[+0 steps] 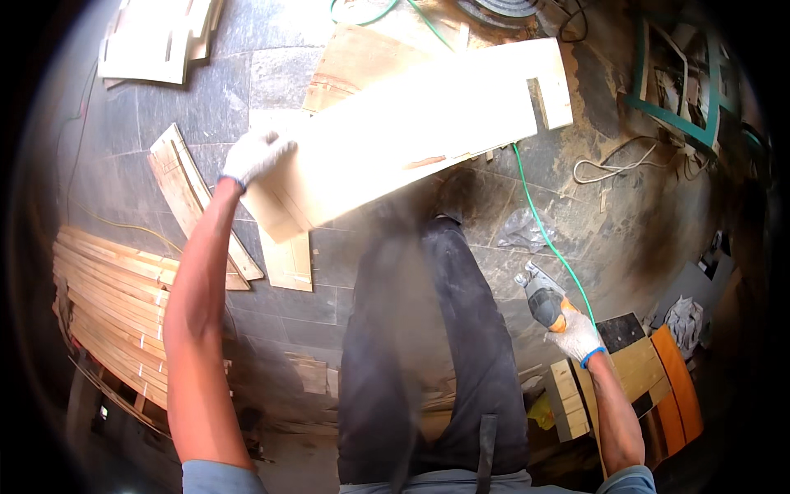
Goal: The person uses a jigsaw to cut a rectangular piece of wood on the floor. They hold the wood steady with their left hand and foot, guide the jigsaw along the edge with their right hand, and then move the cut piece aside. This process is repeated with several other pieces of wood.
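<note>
Here, board (411,140) is being gripped by left hand (257,158), likely to stop wobbling; tool (545,305) being gripped by right hand (575,333).

Glare whites out the board (420,132); right side dim; edges bowed, corners black; hazy smear over the trousers (477,337)

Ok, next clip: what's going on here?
A person's white-gloved left hand is on the left end of a long, pale wooden board, which has a slot near its far right end. The gloved right hand grips a power tool with a flat metal base, possibly a jigsaw, held off to the right, clear of the board. Bundled wooden slats lie at the left.
</note>
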Available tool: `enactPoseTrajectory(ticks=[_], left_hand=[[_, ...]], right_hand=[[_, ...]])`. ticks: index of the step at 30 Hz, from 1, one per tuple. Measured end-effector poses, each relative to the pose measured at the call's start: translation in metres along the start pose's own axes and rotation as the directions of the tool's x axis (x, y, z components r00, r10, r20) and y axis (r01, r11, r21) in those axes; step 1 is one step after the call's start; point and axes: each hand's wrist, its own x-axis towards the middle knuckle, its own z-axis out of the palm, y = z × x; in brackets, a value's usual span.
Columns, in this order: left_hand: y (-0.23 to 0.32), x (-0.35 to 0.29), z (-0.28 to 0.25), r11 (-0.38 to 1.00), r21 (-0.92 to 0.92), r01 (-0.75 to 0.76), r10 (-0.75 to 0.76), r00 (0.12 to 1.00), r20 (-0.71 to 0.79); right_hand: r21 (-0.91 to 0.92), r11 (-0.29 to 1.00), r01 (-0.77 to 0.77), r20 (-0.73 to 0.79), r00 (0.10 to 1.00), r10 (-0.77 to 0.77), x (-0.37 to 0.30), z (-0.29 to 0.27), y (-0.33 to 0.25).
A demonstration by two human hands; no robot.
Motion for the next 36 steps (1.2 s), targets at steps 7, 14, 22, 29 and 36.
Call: enactPoseTrajectory(ticks=[7,14,22,29,36], left_hand=[[0.0,-0.101,0.077,0.936,-0.34,0.087,-0.106,0.994,-0.039],[-0.025,-0.156,0.086,0.889,-0.453,0.07,-0.189,0.956,-0.224],[-0.013,-0.175,0.105,0.687,-0.726,-0.031,-0.408,0.81,-0.42],[0.13,-0.108,0.175,0.116,-0.992,-0.039,-0.725,0.679,-0.112],[0.294,-0.053,0.188,-0.354,-0.924,-0.147,-0.709,0.686,0.163]], right_hand=[[0.18,0.976,0.125,-0.089,0.99,-0.111,-0.006,-0.006,-0.055],[0.088,0.989,0.122,-0.105,0.988,-0.113,0.006,-0.03,-0.103],[0.003,0.976,0.219,-0.143,0.966,-0.216,0.04,-0.046,-0.105],[-0.009,0.983,0.185,-0.113,0.976,-0.184,0.047,-0.056,-0.065],[0.076,0.987,0.141,-0.105,0.986,-0.133,0.054,-0.055,-0.004]])
